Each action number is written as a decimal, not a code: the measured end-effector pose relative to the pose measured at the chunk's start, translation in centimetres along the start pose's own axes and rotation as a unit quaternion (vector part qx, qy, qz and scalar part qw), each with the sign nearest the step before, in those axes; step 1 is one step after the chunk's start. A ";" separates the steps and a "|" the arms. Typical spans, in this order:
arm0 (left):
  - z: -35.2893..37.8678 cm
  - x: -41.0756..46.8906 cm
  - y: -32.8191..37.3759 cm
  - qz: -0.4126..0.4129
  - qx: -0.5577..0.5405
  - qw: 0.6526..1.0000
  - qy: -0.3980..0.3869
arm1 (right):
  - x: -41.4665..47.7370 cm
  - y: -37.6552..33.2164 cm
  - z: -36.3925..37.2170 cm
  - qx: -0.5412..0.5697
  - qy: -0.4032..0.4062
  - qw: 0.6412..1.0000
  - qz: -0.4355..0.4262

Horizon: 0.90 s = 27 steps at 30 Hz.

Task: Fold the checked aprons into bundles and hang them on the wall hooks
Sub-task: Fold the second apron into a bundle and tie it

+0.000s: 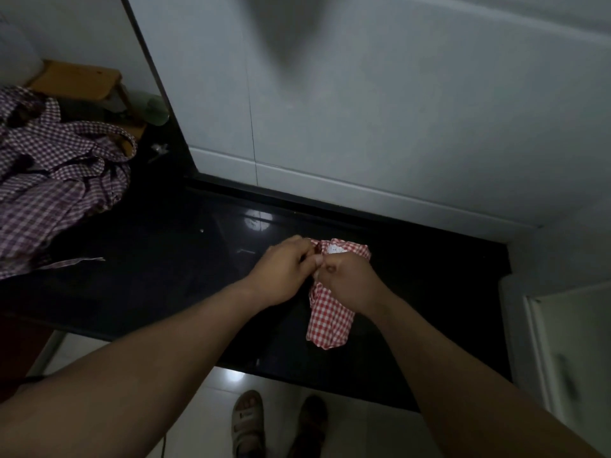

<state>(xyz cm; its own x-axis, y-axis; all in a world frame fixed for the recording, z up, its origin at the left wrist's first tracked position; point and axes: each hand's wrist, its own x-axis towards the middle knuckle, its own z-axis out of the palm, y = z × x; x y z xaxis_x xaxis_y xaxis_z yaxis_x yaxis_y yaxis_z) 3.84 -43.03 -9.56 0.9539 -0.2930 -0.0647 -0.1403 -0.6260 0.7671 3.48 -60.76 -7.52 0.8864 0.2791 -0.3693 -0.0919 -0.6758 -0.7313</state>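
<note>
Head view: seen from above at a black worktop [148,292], left hand [284,274] and right hand [348,280] close together, fingers curled on the upper end of a red-checked apron bundle [330,320] lying near the white wall [363,110]; purple-checked aprons [49,180] heaped far left.

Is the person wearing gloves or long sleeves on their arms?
No. The left hand and right hand are bare, with no gloves, and no sleeves show on the left forearm or the right forearm. No watch or bracelet shows.
</note>
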 end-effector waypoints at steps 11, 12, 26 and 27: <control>3.8 -1.2 0.1 -0.097 -0.173 0.980 -0.011 | 0.8 1.1 -2.1 -0.072 0.075 0.995 -0.011; 3.9 -1.1 0.1 -0.096 -0.179 0.979 -0.026 | 0.9 1.3 -2.2 -0.072 0.069 0.995 -0.009; 4.6 0.8 -0.6 -0.025 -0.164 0.986 -0.028 | 0.4 1.4 -4.1 -0.047 0.021 0.999 0.016; 4.7 0.8 -0.6 -0.030 -0.164 0.986 -0.027 | 0.4 1.5 -3.9 -0.065 0.032 0.997 0.005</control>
<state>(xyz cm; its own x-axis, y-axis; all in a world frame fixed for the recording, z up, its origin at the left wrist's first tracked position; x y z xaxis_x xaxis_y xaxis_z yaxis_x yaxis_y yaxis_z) 3.47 -46.31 -13.06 0.9409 -0.3065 -0.1440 0.0179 -0.3795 0.9250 5.42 -64.34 -6.57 0.9134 0.2309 -0.3352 -0.0445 -0.7619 -0.6461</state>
